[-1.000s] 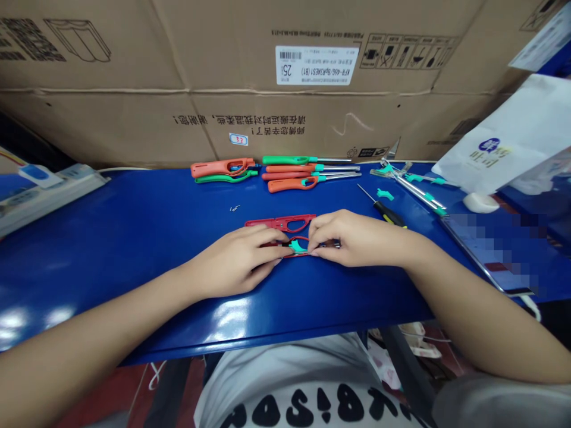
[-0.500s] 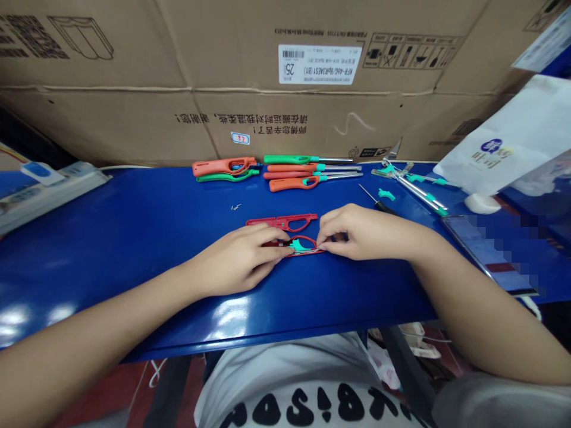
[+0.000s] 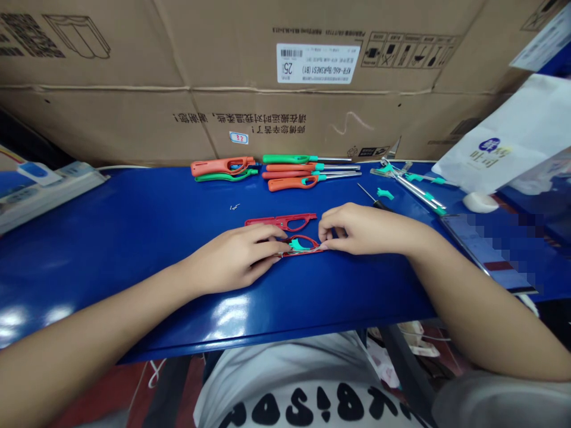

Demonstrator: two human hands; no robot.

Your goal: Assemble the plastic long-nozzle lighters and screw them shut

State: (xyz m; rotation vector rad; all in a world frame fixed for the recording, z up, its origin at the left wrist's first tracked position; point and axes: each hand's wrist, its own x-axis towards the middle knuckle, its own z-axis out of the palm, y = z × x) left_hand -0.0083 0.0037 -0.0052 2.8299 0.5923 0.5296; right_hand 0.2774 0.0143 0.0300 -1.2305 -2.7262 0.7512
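Note:
My left hand (image 3: 243, 257) is closed around the rear of a red lighter casing half (image 3: 298, 254), lying low on the table. A turquoise trigger (image 3: 296, 245) sits in its opening, right by my left fingertips. At the casing's front end, the thumb and forefinger of my right hand (image 3: 342, 229) pinch what looks like a thin pale wire (image 3: 316, 248); the exact contact is small. Just behind lies the matching red casing half (image 3: 277, 222), inner side up and partly covered by my left hand.
Assembled lighters (image 3: 292, 185) and orange and green casings (image 3: 218, 167) lie along the cardboard box (image 3: 134, 128). Small screws (image 3: 234, 207) are left of centre. Rightward are a screwdriver (image 3: 368, 194), metal lighter tubes (image 3: 417, 191), a loose turquoise trigger (image 3: 385, 193) and a phone (image 3: 484, 252).
My left fingers have shifted slightly left along the casing, uncovering a bit more of it. My right fingertips have moved very slightly right at its front end.

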